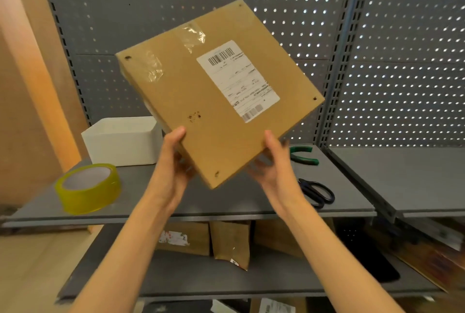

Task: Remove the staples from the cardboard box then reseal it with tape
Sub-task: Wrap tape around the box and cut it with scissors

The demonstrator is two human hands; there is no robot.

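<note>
Gray shelf (226, 202) sits under the cardboard box (216, 101), which I hold up tilted, its near corner pointing down between my hands. My left hand (173, 161) and right hand (273, 161) each grip a near edge, equally close. Dark corner dots may be staples; pliers (303, 155) lie far right.

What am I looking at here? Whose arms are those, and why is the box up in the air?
There is no machine here. The camera sits on a person's head and looks down, so you see that person's own two arms. The left hand and the right hand grip the near corner of a flat cardboard box and hold it tilted above a grey shelf. The box has a white label and shiny bits of old tape. On the shelf lie a yellowish tape roll, a white tub, black scissors and green-handled pliers. More parcels sit on the shelf below.
</note>
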